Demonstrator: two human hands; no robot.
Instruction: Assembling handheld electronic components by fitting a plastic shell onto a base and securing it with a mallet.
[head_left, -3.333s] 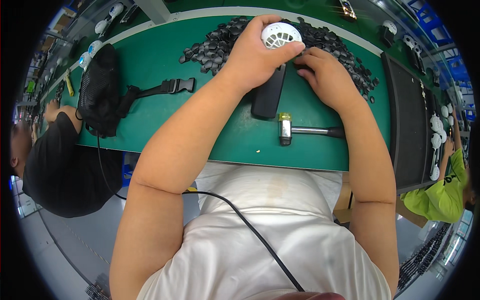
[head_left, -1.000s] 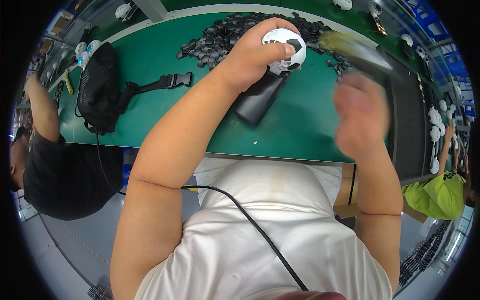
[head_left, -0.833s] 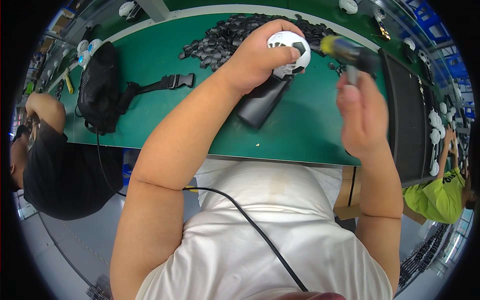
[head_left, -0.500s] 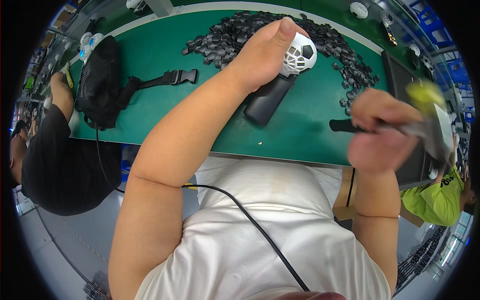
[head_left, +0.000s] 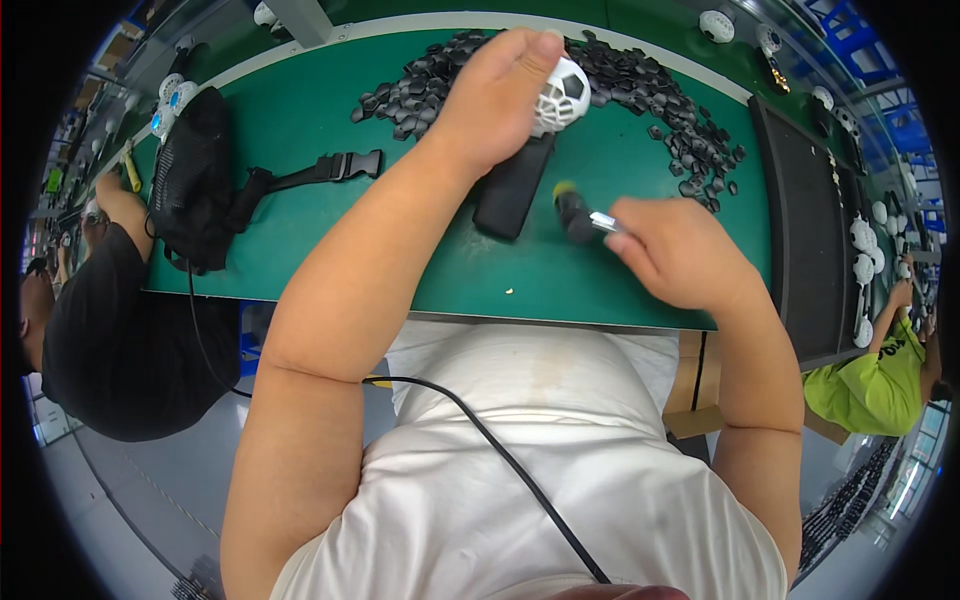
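Rn 2 hands (head_left: 682, 250) w/ 1 ball (head_left: 566, 97), 1 hammer (head_left: 577, 219)

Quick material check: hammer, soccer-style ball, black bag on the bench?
Hammer: shaft near the head looks like polished metal, given its bright silver glint; yellow tip perhaps plastic, too blurred to tell.
Ball: probably hard plastic, smooth white, with crisp moulded openwork.
Bag: likely synthetic fabric, matte black; mesh texture and soft folds show.

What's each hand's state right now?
Left hand: holding the white-and-black ball; its grip is partly hidden behind.
Right hand: closed, holding the hammer.
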